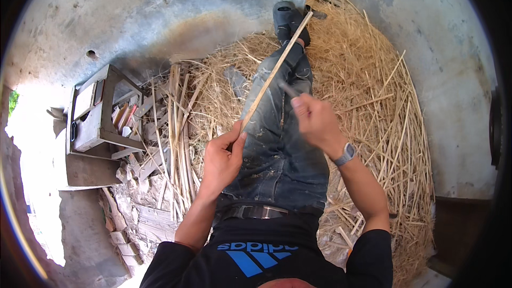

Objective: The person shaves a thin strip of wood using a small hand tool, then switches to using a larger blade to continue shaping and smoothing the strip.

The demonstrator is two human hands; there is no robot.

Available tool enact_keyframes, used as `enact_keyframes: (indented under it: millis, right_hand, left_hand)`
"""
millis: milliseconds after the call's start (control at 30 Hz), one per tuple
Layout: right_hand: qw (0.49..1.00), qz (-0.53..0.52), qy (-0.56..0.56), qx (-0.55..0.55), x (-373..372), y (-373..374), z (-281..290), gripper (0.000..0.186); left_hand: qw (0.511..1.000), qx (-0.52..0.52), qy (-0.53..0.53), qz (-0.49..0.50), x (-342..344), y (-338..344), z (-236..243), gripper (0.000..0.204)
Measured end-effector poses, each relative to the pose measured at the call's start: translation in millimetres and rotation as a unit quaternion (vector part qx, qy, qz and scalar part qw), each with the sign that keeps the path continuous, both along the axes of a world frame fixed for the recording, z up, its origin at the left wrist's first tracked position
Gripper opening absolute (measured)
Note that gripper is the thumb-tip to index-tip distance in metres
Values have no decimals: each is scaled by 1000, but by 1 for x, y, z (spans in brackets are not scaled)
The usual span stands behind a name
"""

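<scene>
My left hand is closed round the near end of a long, pale bamboo strip. The strip slants up and away over my outstretched legs toward my shoes. To the right of the strip, my right hand grips a knife, whose short grey blade is smeared by motion and points up and left toward the strip. A gap shows between blade and strip. The knife's handle is hidden inside my fist.
Pale shavings and loose strips cover the floor to the right. A bundle of longer strips lies left of my legs, beside a worn wooden stool-like frame with scraps in it. Grey walls stand close around.
</scene>
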State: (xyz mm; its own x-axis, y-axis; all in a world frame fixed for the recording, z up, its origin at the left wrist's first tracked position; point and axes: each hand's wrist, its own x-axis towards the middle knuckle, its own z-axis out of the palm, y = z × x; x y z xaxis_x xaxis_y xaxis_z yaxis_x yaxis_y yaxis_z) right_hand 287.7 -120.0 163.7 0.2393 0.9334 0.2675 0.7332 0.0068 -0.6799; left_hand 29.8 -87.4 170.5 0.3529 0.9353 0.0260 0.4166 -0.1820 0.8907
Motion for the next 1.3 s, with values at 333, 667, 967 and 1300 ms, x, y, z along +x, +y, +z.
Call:
enact_keyframes:
  millis: [333,667,967,1300]
  right_hand:
    - [975,107,-174,82,-39,11,-35,55]
    - [949,96,-274,121,-19,46,-34,50]
    - [932,-299,-162,-124,204,47,2,72]
    - [981,23,-188,-43,-8,5,1,59]
  left_hand:
    - [997,-78,15,-24,-1,-12,-2,37]
    - [998,-45,-40,-27,-7,9,-14,33]
    - [989,-116,-52,-69,-59,-45,-67,32]
    - [968,-214,-87,-94,-43,-11,-25,30]
